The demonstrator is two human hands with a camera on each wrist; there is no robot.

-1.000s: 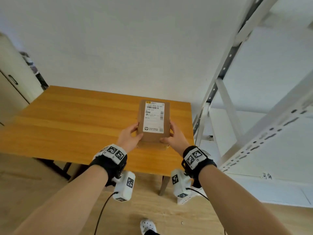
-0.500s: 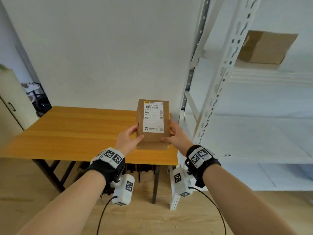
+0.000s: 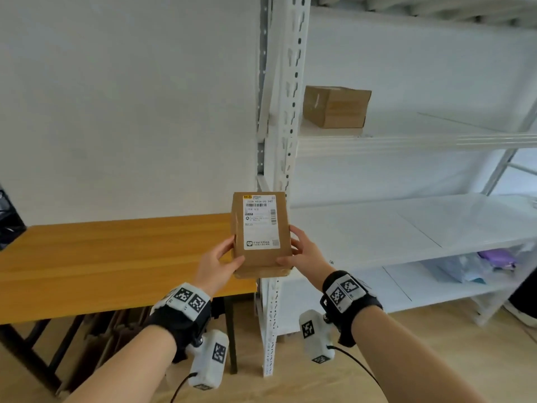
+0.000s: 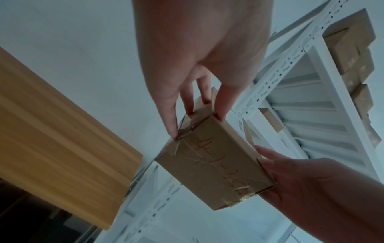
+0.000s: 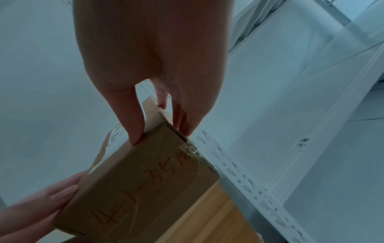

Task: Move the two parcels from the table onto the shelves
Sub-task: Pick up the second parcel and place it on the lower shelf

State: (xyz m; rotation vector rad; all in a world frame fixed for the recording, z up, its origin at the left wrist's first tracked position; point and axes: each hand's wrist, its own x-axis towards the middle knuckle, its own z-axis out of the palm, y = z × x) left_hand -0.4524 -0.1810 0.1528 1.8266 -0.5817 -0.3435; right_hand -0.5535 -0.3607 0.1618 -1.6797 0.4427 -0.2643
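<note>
A brown cardboard parcel (image 3: 261, 228) with a white shipping label is held in the air in front of the white shelf upright (image 3: 286, 112), above the table's right end. My left hand (image 3: 220, 261) grips its left side and my right hand (image 3: 302, 254) grips its right side, thumbs on the labelled face. The wrist views show its taped underside (image 4: 216, 164) (image 5: 145, 180) with handwritten marks and my fingers (image 4: 187, 105) (image 5: 133, 118) on its edges. A second brown parcel (image 3: 334, 107) lies on an upper shelf (image 3: 406, 141).
The wooden table (image 3: 101, 257) stands left of the white metal shelving. The wide middle shelf board (image 3: 406, 225) is just right of the held parcel. Bags (image 3: 476, 263) lie on the lower shelf. A dark shoe (image 3: 523, 309) shows at the far right on the floor.
Both hands have carried the parcel rightwards off the table toward the shelving. The view has turned right and up, so the shelves and the upper parcel now show fully.
</note>
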